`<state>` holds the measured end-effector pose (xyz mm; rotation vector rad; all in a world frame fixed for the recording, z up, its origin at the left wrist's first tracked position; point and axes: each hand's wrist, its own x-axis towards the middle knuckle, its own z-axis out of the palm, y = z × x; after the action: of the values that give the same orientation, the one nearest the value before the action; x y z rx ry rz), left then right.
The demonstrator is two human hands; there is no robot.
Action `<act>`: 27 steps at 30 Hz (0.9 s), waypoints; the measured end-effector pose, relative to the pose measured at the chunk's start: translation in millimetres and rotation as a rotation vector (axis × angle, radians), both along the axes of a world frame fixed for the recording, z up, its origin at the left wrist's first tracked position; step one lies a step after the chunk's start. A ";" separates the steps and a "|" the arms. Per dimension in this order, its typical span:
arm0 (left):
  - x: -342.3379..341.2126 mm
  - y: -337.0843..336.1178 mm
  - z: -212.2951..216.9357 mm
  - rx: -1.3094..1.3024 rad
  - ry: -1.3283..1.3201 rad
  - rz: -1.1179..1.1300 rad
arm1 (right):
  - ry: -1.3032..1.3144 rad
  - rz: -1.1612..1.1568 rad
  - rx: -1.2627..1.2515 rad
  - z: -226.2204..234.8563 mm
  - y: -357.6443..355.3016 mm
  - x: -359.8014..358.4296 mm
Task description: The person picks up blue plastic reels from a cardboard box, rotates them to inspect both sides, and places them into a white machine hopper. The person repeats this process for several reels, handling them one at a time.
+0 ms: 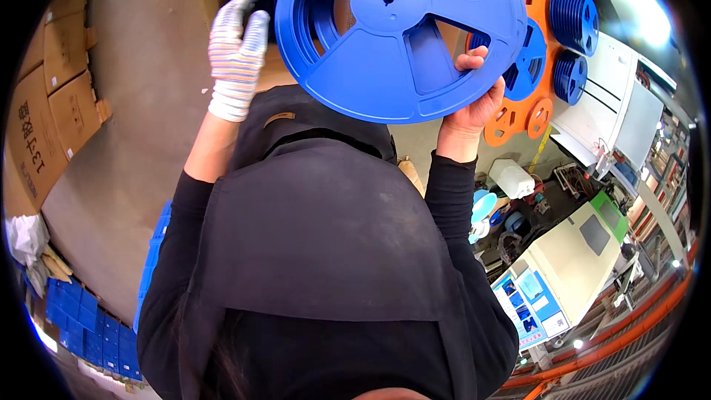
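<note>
Grasping the large blue reel by its lower right rim, the bare right hand has its fingers hooked through one of the spoke openings and its palm against the flange edge. Held up in front of the person, near the top of the view, the reel is tilted so that its flat face, central hub and cut-out windows show plainly. Level with it on the other side, the left hand, in a striped knit glove, is raised with fingers extended and loosely together; it holds nothing and stands just clear of the reel's left rim. Dark sleeves and a dark apron fill the lower middle of the view. Behind the reel, at upper right, an orange rack carries further blue reels. Flattened cardboard boxes lie at the left edge, with blue trays stacked below them. A beige machine with a green panel stands at the right.
</note>
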<state>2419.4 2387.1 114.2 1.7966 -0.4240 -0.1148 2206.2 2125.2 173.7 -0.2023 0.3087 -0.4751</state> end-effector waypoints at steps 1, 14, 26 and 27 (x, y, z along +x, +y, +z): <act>-1.9 -6.3 5.3 0.068 -0.092 -0.038 | -0.011 0.009 -0.012 4.0 6.0 6.5; -26.7 -9.7 8.2 -0.833 1.195 -0.312 | 0.542 0.152 -0.838 41.9 53.4 48.5; -27.7 22.1 21.5 -1.483 1.580 -0.499 | 0.784 -0.053 -0.751 32.2 20.2 11.1; -27.5 20.3 21.1 -1.489 1.559 -0.511 | 0.790 -0.054 -0.747 31.8 17.4 8.5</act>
<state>2391.9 2407.4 135.3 -0.1784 0.2265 -1.1090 2214.7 2142.6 205.5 -1.1247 0.9035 -0.5338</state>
